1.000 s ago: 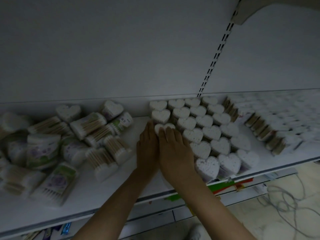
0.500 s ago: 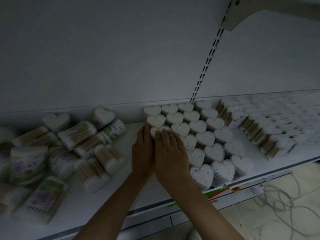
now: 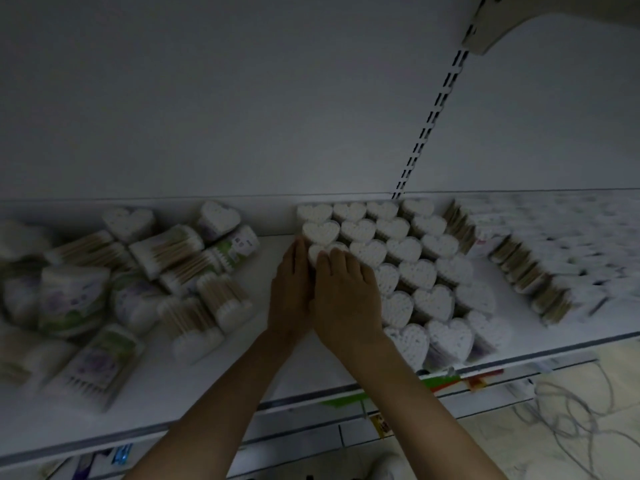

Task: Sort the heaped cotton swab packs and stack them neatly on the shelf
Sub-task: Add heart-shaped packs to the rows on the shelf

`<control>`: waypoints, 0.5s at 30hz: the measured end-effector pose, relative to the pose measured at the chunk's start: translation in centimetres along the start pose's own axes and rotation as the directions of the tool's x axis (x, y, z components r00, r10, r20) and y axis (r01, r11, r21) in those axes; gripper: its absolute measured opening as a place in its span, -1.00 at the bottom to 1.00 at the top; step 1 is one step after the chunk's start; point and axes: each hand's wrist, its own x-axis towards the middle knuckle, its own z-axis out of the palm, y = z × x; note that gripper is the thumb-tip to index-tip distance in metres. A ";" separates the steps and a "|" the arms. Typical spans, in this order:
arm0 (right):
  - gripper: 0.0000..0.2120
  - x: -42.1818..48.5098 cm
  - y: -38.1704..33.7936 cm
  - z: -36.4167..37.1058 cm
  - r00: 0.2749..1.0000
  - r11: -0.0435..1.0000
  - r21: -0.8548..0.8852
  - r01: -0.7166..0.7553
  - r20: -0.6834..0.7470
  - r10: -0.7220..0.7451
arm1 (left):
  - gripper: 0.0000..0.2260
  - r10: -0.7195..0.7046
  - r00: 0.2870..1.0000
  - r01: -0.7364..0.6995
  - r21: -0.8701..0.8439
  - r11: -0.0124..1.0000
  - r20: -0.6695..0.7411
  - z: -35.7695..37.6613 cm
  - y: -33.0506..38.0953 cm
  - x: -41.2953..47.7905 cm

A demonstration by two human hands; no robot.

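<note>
Heart-shaped cotton swab packs (image 3: 419, 271) stand upright in neat slanted rows on the white shelf (image 3: 207, 386), at centre right. My right hand (image 3: 346, 299) lies flat with straight fingers on top of the leftmost row, hiding most of it; one heart pack (image 3: 317, 251) shows past my fingertips. My left hand (image 3: 290, 292) presses its straight fingers against the left side of that same row. To the left lies a loose heap of swab packs (image 3: 138, 278), round tubs, heart packs and rectangular packs mixed and tipped over.
Rectangular swab packs (image 3: 540, 271) fill the shelf's right end in rows. The shelf's back wall and a slotted upright (image 3: 429, 123) rise behind. Below the front edge are coloured price tags (image 3: 446, 381) and loose cables (image 3: 571, 417) on the floor.
Both hands keep their place on the leftmost heart row. The view has shifted slightly, so the heap sits further left in the frame.
</note>
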 end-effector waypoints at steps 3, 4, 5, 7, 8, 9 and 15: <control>-0.83 0.5 0.5 -1.4 0.998 0.998 0.055 -0.010 0.056 0.007 | -0.39 -0.011 0.999 0.005 -0.144 0.990 -0.045 -1.2 0.9 -1.5; -0.76 0.6 0.7 -1.8 0.997 0.995 0.102 -0.004 0.081 -0.004 | -0.37 -0.013 0.996 -0.006 -0.205 0.979 -0.092 -1.9 1.3 -2.4; -0.70 0.7 0.7 -2.2 0.993 0.990 0.142 0.015 0.114 -0.031 | -0.38 -0.009 0.991 -0.026 -0.251 0.968 -0.136 -2.8 1.6 -3.4; -0.66 0.5 0.4 -3.1 0.994 0.949 0.313 0.029 0.090 -0.060 | -0.41 0.027 0.975 -0.088 -0.265 0.960 -0.223 -4.7 1.8 -5.3; -0.68 0.2 -0.1 -3.6 0.998 0.906 0.423 0.027 0.043 -0.050 | -0.44 0.040 0.965 -0.104 -0.240 0.965 -0.258 -5.6 1.7 -6.0; -0.71 -0.1 -0.9 -3.9 0.999 0.847 0.531 0.023 0.013 -0.036 | -0.47 0.047 0.954 -0.111 -0.202 0.973 -0.295 -6.5 1.4 -6.6; -0.60 -2.2 -6.4 -0.9 0.960 0.634 0.769 -0.081 0.231 -0.157 | -0.64 0.083 0.881 -0.114 -0.038 0.993 -0.466 -12.2 -0.8 -9.4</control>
